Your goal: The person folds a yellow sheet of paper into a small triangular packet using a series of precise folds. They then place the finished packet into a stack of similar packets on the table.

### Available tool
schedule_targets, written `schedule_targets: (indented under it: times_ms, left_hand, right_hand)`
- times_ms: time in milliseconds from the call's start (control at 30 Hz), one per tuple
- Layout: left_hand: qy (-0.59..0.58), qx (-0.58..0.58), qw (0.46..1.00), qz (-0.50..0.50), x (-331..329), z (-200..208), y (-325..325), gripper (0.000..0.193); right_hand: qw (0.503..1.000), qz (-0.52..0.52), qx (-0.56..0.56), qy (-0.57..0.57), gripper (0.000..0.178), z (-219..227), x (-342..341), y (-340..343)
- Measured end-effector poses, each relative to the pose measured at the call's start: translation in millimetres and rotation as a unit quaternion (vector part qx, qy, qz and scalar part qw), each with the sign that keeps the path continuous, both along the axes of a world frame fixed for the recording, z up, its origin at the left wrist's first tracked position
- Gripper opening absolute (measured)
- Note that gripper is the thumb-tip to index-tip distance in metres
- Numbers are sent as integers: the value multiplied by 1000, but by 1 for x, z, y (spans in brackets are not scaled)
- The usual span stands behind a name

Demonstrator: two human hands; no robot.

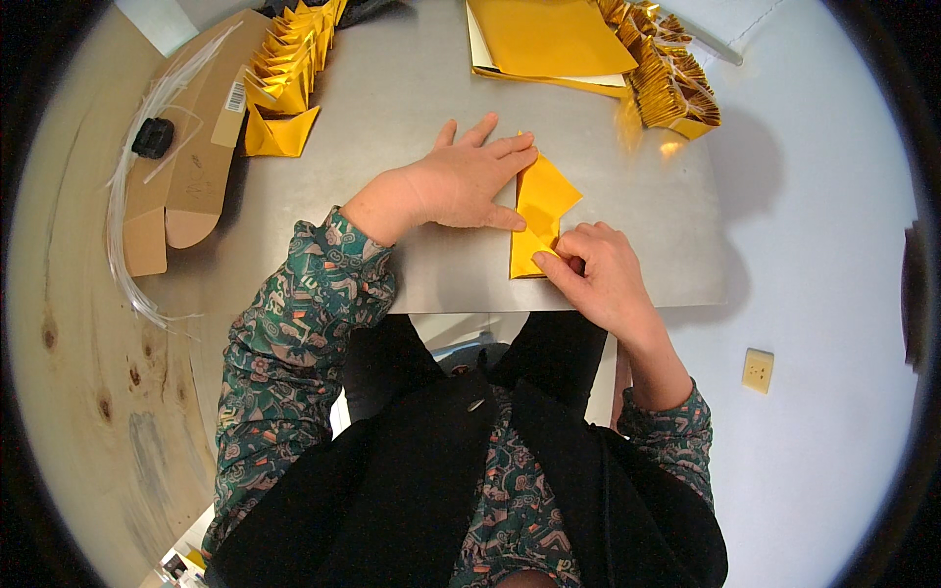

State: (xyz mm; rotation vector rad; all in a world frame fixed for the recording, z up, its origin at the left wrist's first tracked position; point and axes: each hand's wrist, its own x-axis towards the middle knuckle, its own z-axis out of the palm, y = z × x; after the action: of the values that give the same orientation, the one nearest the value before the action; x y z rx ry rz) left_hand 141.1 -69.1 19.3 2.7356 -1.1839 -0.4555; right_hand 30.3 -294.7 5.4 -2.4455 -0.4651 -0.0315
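A partly folded sheet of gold foil paper (pixel 545 191) lies on the grey metal table near its front edge. My left hand (pixel 465 176) rests along the paper's left side with its fingers spread, the fingertips and thumb touching it. My right hand (pixel 600 269) is closed at the paper's lower right, its thumb on the folded edge and its other fingers curled in. Part of the paper's lower right is hidden by that hand.
Folded gold paper pieces (pixel 281 132) stand in a row at the far left, beside a brown cardboard box (pixel 191 186) with white plastic strands (pixel 120 225). A stack of gold sheets (pixel 549 39) and bundled gold pieces (pixel 676 93) lie far right. A wall socket (pixel 758 370) is at right.
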Motion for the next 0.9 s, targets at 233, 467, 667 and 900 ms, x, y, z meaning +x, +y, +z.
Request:
schedule_targets:
  times_ms: [233,467,667,900]
  left_hand:
    - [5,-13,1000,6,-2,2,0,91]
    - [-16,-55,998,9,-5,-2,2,88]
    - [-16,-54,998,8,-3,-4,1,89]
    - [-28,-35,999,6,-3,-2,1,90]
  right_hand:
    - [999,9,-41,1,33,5,2,1]
    - [981,-138,137,-25,15,1,-47,-15]
    - [986,-35,21,-164,40,-2,-85,-13]
    - [989,2,-48,-141,55,-7,-90,18]
